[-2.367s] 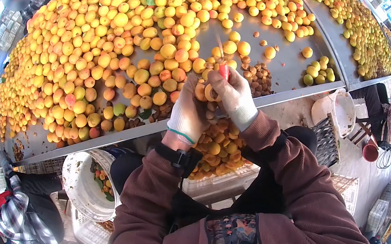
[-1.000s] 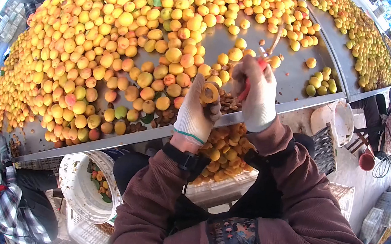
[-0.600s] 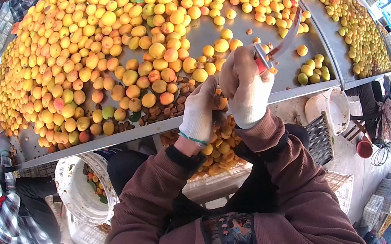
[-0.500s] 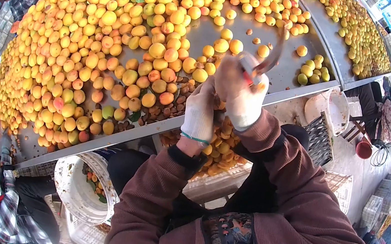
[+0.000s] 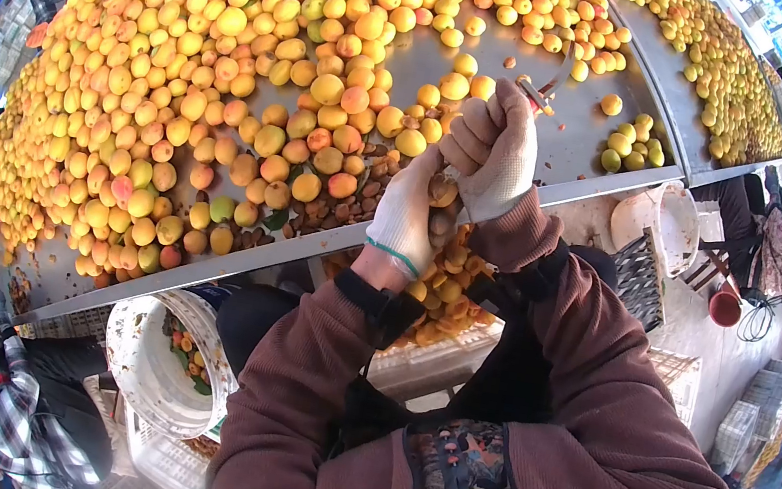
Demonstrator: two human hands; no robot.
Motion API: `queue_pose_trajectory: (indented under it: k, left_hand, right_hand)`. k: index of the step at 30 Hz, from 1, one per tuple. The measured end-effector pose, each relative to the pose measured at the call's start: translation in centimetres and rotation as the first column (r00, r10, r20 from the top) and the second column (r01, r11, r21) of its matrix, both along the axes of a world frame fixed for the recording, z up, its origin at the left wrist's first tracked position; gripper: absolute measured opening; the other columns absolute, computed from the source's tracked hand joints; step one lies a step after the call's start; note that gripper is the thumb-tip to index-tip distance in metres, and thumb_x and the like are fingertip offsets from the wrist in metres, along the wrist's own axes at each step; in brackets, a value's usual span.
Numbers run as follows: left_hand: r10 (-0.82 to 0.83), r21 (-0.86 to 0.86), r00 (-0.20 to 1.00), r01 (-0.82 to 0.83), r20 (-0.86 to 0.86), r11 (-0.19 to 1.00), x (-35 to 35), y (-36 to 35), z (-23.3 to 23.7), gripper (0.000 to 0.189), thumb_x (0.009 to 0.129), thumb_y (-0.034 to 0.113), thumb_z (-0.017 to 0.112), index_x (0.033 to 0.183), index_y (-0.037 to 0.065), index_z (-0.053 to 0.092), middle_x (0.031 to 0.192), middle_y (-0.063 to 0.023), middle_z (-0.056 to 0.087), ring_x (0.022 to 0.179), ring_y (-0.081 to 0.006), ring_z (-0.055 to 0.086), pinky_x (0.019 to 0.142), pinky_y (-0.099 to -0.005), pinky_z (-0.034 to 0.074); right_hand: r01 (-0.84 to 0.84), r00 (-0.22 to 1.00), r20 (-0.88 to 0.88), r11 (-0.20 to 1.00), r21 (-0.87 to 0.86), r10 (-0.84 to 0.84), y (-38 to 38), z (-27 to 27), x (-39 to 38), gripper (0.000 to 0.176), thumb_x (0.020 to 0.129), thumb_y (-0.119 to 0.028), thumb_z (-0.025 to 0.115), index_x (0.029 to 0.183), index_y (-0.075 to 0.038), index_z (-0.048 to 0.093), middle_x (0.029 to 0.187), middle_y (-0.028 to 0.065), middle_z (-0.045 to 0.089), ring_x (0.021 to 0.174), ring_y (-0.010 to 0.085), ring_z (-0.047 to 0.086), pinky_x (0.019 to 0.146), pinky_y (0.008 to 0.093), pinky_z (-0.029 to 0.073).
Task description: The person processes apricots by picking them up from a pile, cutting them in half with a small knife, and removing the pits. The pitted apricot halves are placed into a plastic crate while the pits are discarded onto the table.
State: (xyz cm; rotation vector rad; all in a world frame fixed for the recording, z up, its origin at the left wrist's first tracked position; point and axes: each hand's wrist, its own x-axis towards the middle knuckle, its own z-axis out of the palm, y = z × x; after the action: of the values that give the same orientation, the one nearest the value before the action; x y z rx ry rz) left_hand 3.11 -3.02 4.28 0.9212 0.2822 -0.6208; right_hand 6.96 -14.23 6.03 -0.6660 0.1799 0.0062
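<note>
Both my hands wear white knit gloves and are close together over the near edge of the metal table. My right hand [image 5: 498, 151] is closed in a fist round a small curved knife [image 5: 538, 97], its blade sticking out above the thumb with orange bits of fruit around it. Just below it, my left hand [image 5: 404, 208] curls round an apricot [image 5: 441, 191] that shows at its palm side; its fingertips are partly hidden. Beneath the hands, a crate [image 5: 445, 356] between my legs holds a heap of orange apricot pieces [image 5: 447, 309].
Whole apricots [image 5: 194, 73] cover much of the table, with brown pits [image 5: 340, 212] near its edge. Several greenish fruits [image 5: 633, 144] sit to the right. A white bucket [image 5: 128, 347] with scraps stands at lower left. Other people [image 5: 31, 423] sit at the sides.
My right hand has turned and the blurred knife now shows more clearly, pointing up and right. Fruit bits appear beside the blade. My left hand has barely moved.
</note>
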Motion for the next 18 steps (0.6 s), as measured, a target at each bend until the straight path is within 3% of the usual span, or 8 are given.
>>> queue_pose_trajectory:
  k: [9,11,13,14,15,16,17,18]
  left_hand:
    - [0.056,-0.237,0.968,-0.115,-0.243,0.965,1.6,0.2,-2.0,0.02,0.102,0.031,0.045,0.112,0.02,0.056,0.064,0.0059,0.046,0.041,-0.0054,0.035,0.037,-0.0196,0.025]
    - [0.155,-0.143,0.962,-0.189,-0.224,0.971,2.3,0.5,-1.4,0.017,0.1,0.028,0.049,0.111,0.018,0.057,0.067,0.0057,0.047,0.044,-0.0048,0.037,0.039,-0.0191,0.027]
    - [0.251,-0.051,0.949,-0.265,-0.193,0.963,2.7,0.8,-1.2,0.014,0.099,0.025,0.053,0.11,0.017,0.057,0.07,0.0055,0.049,0.046,-0.0042,0.039,0.041,-0.0187,0.029]
    - [0.307,0.044,0.948,-0.304,-0.087,0.952,2.9,1.1,-1.2,0.015,0.096,0.021,0.057,0.11,0.014,0.057,0.073,0.0049,0.05,0.051,-0.0034,0.042,0.044,-0.0184,0.032]
    - [0.351,0.134,0.936,-0.351,0.024,0.927,3.0,1.4,-1.2,0.017,0.094,0.017,0.062,0.11,0.012,0.057,0.077,0.0042,0.052,0.056,-0.0025,0.045,0.047,-0.0182,0.035]
    - [0.372,0.164,0.927,-0.374,0.043,0.913,3.3,1.8,-1.2,0.023,0.09,0.014,0.066,0.11,0.009,0.056,0.084,0.0017,0.056,0.066,-0.0039,0.052,0.053,-0.0193,0.042]
    - [0.372,0.165,0.927,-0.374,0.044,0.913,3.4,2.0,-1.3,0.023,0.09,0.014,0.066,0.11,0.009,0.056,0.084,0.0017,0.056,0.066,-0.0039,0.052,0.053,-0.0193,0.042]
    - [0.403,0.164,0.908,-0.417,0.115,0.894,3.5,2.2,-1.5,0.024,0.09,0.012,0.066,0.111,0.007,0.055,0.09,-0.0002,0.058,0.072,-0.0063,0.055,0.058,-0.0217,0.046]
  right_hand:
    - [0.001,1.0,0.014,0.997,0.079,-0.002,0.2,-0.6,0.6,0.041,0.098,-0.032,0.05,0.064,-0.018,0.031,0.053,-0.0057,0.025,0.042,0.0076,0.019,0.039,0.0262,0.017]
    - [-0.003,1.0,0.026,0.998,0.058,0.002,0.0,-0.5,0.7,0.041,0.098,-0.032,0.05,0.065,-0.018,0.031,0.053,-0.0054,0.026,0.041,0.0077,0.02,0.039,0.0263,0.017]
    - [0.01,1.0,-0.018,0.994,-0.112,-0.012,-0.3,-0.3,0.9,0.04,0.097,-0.031,0.053,0.065,-0.017,0.032,0.053,-0.0051,0.029,0.041,0.0074,0.024,0.038,0.0259,0.019]
    - [0.013,1.0,-0.017,0.994,-0.112,-0.015,-0.5,-0.2,0.8,0.04,0.097,-0.031,0.053,0.065,-0.017,0.032,0.053,-0.0051,0.029,0.041,0.0074,0.024,0.038,0.0259,0.019]
    - [-0.017,0.998,-0.064,0.979,-0.202,0.005,-0.8,-0.1,0.8,0.036,0.096,-0.03,0.055,0.067,-0.015,0.04,0.054,-0.0041,0.035,0.042,0.0082,0.03,0.04,0.0252,0.024]
    - [-0.052,0.993,-0.112,0.956,-0.288,0.02,-1.0,0.0,0.8,0.033,0.095,-0.029,0.057,0.069,-0.014,0.047,0.056,-0.0031,0.042,0.044,0.009,0.037,0.041,0.0246,0.028]
    - [-0.051,0.994,-0.112,0.956,-0.287,0.02,-0.8,-0.1,0.9,0.033,0.095,-0.029,0.057,0.069,-0.014,0.047,0.056,-0.0031,0.042,0.044,0.009,0.037,0.041,0.0246,0.028]
    - [-0.006,0.993,-0.105,0.871,-0.491,-0.052,-0.6,-0.4,1.3,0.028,0.094,-0.029,0.058,0.074,-0.011,0.053,0.06,-0.0015,0.048,0.048,0.0103,0.044,0.046,0.0244,0.035]
